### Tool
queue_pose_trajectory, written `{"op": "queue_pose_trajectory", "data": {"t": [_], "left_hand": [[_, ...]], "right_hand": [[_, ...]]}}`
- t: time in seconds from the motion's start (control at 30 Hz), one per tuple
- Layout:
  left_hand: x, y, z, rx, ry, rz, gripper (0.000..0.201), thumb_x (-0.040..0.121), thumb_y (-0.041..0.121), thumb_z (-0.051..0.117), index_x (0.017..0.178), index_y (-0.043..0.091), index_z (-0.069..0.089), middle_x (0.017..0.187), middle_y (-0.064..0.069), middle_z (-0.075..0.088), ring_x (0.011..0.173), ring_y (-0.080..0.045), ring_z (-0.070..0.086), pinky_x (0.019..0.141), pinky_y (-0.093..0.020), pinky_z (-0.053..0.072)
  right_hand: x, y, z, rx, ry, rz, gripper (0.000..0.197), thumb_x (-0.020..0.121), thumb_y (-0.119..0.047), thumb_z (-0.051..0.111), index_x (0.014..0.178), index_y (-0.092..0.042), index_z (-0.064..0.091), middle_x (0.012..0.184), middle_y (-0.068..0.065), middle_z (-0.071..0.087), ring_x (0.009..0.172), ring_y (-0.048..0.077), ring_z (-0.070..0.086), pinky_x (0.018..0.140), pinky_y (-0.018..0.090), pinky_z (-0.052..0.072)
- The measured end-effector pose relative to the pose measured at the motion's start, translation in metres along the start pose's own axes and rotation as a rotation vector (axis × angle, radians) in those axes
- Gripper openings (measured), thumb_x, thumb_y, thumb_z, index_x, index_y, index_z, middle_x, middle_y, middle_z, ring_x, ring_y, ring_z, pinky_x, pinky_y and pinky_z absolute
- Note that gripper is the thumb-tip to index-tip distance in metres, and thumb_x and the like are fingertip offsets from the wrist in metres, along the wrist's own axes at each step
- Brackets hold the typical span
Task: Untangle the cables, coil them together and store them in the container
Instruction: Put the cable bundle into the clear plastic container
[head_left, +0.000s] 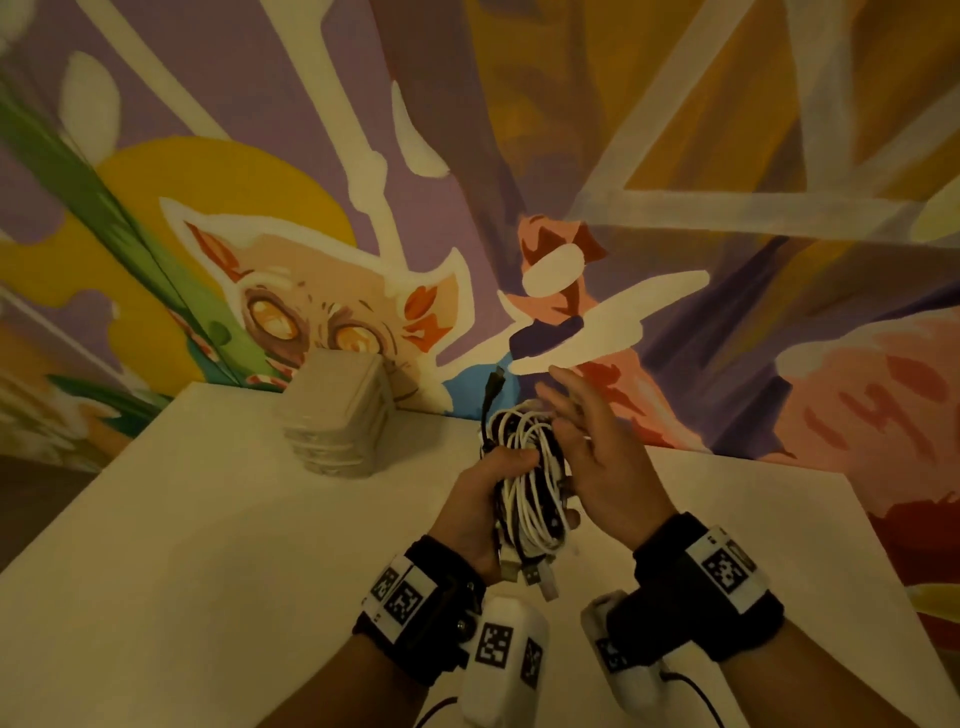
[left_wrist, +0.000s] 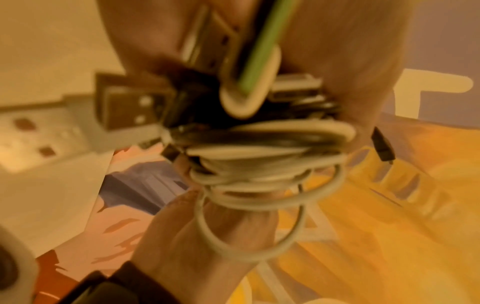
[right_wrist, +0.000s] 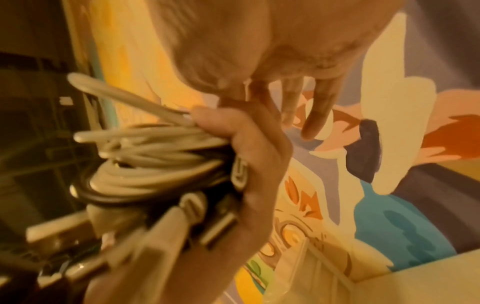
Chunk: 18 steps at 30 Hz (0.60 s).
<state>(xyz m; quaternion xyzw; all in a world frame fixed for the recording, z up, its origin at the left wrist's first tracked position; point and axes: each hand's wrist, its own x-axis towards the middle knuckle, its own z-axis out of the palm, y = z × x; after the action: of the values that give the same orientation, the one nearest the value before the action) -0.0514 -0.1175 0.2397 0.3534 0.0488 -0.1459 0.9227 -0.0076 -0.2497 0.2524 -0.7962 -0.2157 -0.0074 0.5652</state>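
**Cable bundle coiled in left hand, container still waiting**

The left hand clenches its fingers round the coiled cable bundle, white and black leads wound together, held up above the worktop. The right hand lies flat against the bundle's right side, fingers straight and released, gripping nothing (it looks to be patting or steadying the loops). USB plugs hang loose out of the bundle's near end, and a black connector sticks up at the far end.

Step in hand, by my reading: tidy the coil before storing. To do it well, keep the left grip tight at the middle so the loops don't spring open, and tuck the dangling plugs in with the right hand before moving off. The outer white loops in the left wrist view sit slack, so they may slip.

The clear plastic container stands on the worktop to the left and farther back, near the painted mural wall, well apart from the bundle. Whether its lid is on, I cannot tell (too blurred). Nothing visible lies between the hands and the container.
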Motion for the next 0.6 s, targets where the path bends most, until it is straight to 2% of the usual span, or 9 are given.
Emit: {"op": "queue_pose_trajectory", "data": {"t": [0.07,0.1,0.2,0.27,0.33,0.43,0.53,0.6], "left_hand": [[-0.001,-0.001,-0.007,-0.007,0.074,0.02,0.032,0.076,0.015,0.064,0.105,0.002,0.066,0.087,-0.016,0.067,0.074,-0.028,0.066,0.065,-0.041,0.057],[-0.001,-0.002,-0.012,0.004,0.113,0.024,0.036,0.074,0.017,0.068,0.107,0.002,0.066,0.091,-0.018,0.064,0.078,-0.03,0.064,0.067,-0.042,0.055],[-0.004,-0.002,-0.035,0.054,0.24,0.042,0.061,0.068,0.021,0.073,0.123,0.001,0.056,0.102,-0.023,0.056,0.087,-0.034,0.058,0.069,-0.043,0.055],[-0.008,0.001,-0.053,0.055,0.308,0.075,0.072,0.065,0.021,0.073,0.131,0.002,0.051,0.102,-0.02,0.058,0.082,-0.031,0.061,0.065,-0.042,0.055],[-0.013,0.006,-0.075,0.052,0.382,0.094,0.074,0.06,0.021,0.073,0.128,0.002,0.052,0.094,-0.015,0.06,0.073,-0.027,0.061,0.061,-0.039,0.054],[-0.02,0.021,-0.116,0.028,0.521,0.093,0.073,0.058,0.022,0.073,0.125,-0.001,0.053,0.089,-0.016,0.057,0.069,-0.028,0.058,0.056,-0.035,0.053],[-0.024,0.044,-0.168,-0.083,0.638,0.101,0.053,0.063,0.02,0.069,0.11,-0.001,0.057,0.078,-0.014,0.055,0.064,-0.028,0.055,0.053,-0.034,0.051],[-0.024,0.055,-0.193,-0.145,0.67,0.112,0.046,0.062,0.02,0.069,0.102,0.001,0.056,0.07,-0.013,0.054,0.059,-0.027,0.055,0.053,-0.033,0.051]], "right_hand": [[0.005,0.006,0.006,-0.055,0.012,0.013,0.042,0.098,-0.021,0.049,0.132,-0.041,0.034,0.133,-0.022,0.045,0.122,-0.002,0.045,0.088,0.001,0.037],[0.007,0.009,0.01,-0.089,0.011,0.019,0.042,0.096,-0.022,0.052,0.131,-0.04,0.037,0.131,-0.023,0.045,0.121,0.001,0.045,0.085,0.005,0.04],[0.014,0.018,0.028,-0.181,-0.054,0.034,0.033,0.096,-0.027,0.052,0.128,-0.03,0.049,0.129,-0.012,0.053,0.12,0.009,0.049,0.078,0.02,0.048],[0.018,0.021,0.043,-0.225,-0.126,0.019,0.03,0.095,-0.028,0.054,0.125,-0.027,0.053,0.126,-0.009,0.056,0.118,0.009,0.049,0.078,0.022,0.047],[0.027,0.023,0.058,-0.257,-0.191,0.0,0.029,0.094,-0.027,0.057,0.122,-0.025,0.054,0.122,-0.011,0.057,0.115,0.007,0.05,0.08,0.022,0.044],[0.046,0.024,0.085,-0.304,-0.287,-0.012,0.022,0.092,-0.026,0.059,0.114,-0.024,0.058,0.113,-0.012,0.059,0.11,0.007,0.053,0.083,0.025,0.046],[0.074,0.028,0.126,-0.377,-0.398,0.002,0.019,0.091,-0.028,0.06,0.109,-0.024,0.059,0.108,-0.009,0.059,0.104,0.011,0.056,0.087,0.031,0.048],[0.088,0.03,0.143,-0.416,-0.458,0.008,0.02,0.091,-0.029,0.06,0.11,-0.022,0.059,0.109,-0.007,0.059,0.105,0.013,0.056,0.09,0.031,0.046]]}}
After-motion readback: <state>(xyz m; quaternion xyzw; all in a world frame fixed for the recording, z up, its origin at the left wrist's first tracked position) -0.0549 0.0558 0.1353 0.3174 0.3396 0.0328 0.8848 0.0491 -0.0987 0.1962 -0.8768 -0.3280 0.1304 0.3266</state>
